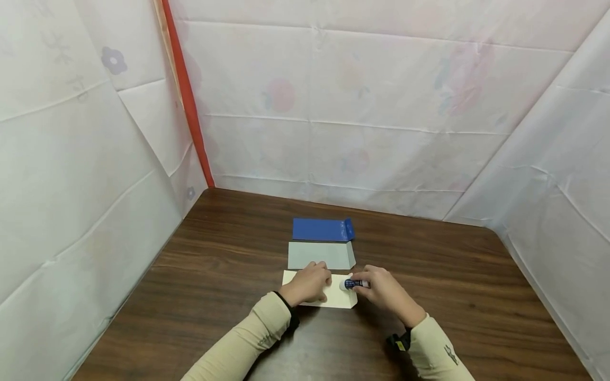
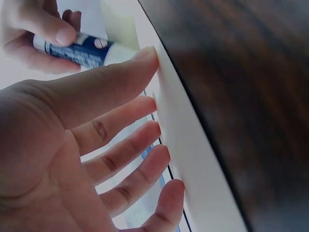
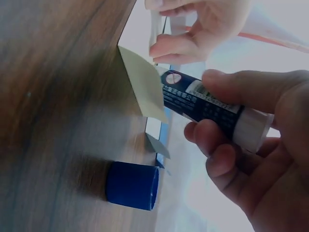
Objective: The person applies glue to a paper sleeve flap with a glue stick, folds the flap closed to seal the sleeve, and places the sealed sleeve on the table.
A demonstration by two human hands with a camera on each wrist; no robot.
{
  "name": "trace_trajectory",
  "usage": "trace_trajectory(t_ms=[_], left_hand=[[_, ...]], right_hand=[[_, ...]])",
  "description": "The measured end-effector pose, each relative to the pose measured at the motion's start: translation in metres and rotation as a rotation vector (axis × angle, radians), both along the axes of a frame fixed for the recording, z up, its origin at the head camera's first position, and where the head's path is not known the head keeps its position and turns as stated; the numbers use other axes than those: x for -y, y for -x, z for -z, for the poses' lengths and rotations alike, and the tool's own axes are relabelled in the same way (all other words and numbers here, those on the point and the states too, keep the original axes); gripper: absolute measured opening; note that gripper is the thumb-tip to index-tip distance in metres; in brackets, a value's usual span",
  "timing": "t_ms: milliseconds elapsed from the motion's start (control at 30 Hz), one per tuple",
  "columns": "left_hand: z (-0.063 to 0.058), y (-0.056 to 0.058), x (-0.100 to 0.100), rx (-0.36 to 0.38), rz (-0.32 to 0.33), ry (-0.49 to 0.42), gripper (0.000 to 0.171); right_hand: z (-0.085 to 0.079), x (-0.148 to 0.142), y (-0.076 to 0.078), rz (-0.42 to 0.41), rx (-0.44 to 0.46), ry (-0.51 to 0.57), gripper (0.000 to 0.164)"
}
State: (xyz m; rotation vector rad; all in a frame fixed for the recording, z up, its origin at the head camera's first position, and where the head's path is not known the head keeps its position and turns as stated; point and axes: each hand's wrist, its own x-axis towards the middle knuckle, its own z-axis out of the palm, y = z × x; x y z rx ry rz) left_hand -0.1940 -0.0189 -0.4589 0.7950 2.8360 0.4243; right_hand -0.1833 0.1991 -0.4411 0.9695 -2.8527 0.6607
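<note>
A cream envelope (image 1: 337, 297) lies on the table with its flap (image 3: 141, 84) at the right end, tilted up in the right wrist view. My left hand (image 1: 308, 284) rests its spread fingertips and thumb on the envelope, holding nothing. A glue stick (image 3: 200, 104) with a dark blue label is gripped between the thumb and fingers of my right hand (image 1: 382, 290). Its white end points left, right at the envelope near the flap. On the table by the flap stands a loose blue cap (image 3: 131, 186).
Beyond the cream envelope lie a pale grey-green envelope (image 1: 318, 256) and, farther back, a blue envelope (image 1: 315, 229), both with flaps to the right. The dark wooden table (image 1: 209, 254) is enclosed by white sheet walls (image 1: 381, 95) at the back and sides.
</note>
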Motion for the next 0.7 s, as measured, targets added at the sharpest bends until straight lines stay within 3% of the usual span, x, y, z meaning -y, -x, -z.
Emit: trace_trajectory(t_ms=[167,467,700], left_hand=[[0.000,0.001,0.000,-0.001,-0.006,-0.004,0.026],[-0.001,0.000,0.002,0.001,0.004,-0.018,0.026],[-0.003,0.002,0.002,-0.055,0.099,0.063,0.025]], right_hand=[[-0.005,-0.002,-0.011,-0.053,0.016,-0.016,0.015],[-0.008,-0.005,-0.021,-0.076,0.076,0.012,0.012],[-0.008,-0.012,-0.022,-0.056,0.084,0.145,0.016]])
